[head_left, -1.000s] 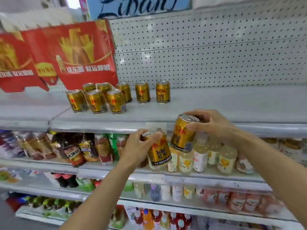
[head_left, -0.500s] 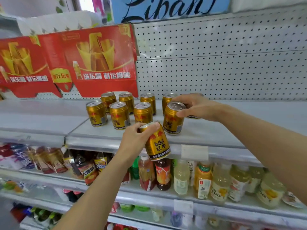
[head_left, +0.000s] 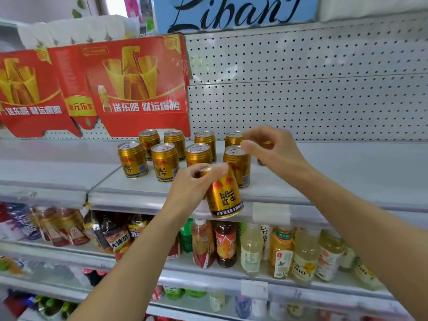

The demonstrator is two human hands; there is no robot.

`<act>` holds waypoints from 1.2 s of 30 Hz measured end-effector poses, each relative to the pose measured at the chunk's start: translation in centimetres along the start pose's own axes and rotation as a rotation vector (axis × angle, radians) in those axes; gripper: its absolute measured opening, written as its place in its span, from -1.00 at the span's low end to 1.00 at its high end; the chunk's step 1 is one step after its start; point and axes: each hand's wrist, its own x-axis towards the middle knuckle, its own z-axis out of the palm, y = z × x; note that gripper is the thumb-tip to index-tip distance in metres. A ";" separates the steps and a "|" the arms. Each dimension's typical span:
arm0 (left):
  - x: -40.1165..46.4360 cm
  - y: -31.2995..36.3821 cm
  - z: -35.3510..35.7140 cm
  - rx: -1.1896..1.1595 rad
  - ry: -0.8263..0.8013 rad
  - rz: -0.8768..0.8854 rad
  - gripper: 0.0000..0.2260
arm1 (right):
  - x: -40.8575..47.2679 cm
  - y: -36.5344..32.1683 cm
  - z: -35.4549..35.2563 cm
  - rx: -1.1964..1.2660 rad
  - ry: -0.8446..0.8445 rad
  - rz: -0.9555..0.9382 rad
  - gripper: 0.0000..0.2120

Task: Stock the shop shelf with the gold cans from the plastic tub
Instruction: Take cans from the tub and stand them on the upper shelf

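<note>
The left hand (head_left: 192,188) grips a gold Red Bull can (head_left: 223,193) by its upper part, fingers curled over the rim, and holds it tilted in front of the front edge of the top shelf (head_left: 335,181) — its base hangs level with the shelf's price rail, clear of the shelf surface. The right hand (head_left: 275,151) reaches over the shelf with its fingers half curled and spread loosely; its fingertips (head_left: 246,144) sit at the rim of the front-row can (head_left: 238,166) standing upright near the shelf's front edge. A further gold can (head_left: 264,154) is mostly hidden behind this hand, and whether the hand holds it or anything else cannot be told.

To the left of that can stand three more in the front row, with four in the row behind, toward the rear of the shelf — all upright, close together. Behind them a red cardboard display (head_left: 129,89) leans against the white pegboard back panel (head_left: 312,89), and above it hangs a blue sign (head_left: 231,12) with dark script lettering. On the lower shelf (head_left: 289,283), bottled drinks (head_left: 252,249) stand in a packed row, tea and juice labels facing out; more bottles show blurred on the shelf below.
</note>
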 end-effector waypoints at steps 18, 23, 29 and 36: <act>5.3 -0.5 4.4 0.882 -0.003 0.551 -0.40 | -2.2 4.0 -3.0 -0.121 0.092 0.373 -0.36; 6.2 -1.4 4.9 0.855 0.029 0.587 -0.43 | -1.8 5.4 -2.3 -0.167 0.102 0.422 -0.35; 6.4 -1.2 5.1 0.893 0.042 0.570 -0.43 | -1.6 6.2 -2.0 -0.199 0.101 0.424 -0.36; 4.7 -0.2 6.3 1.036 0.100 0.596 -0.37 | -3.3 6.1 -2.9 -0.416 0.032 0.355 -0.19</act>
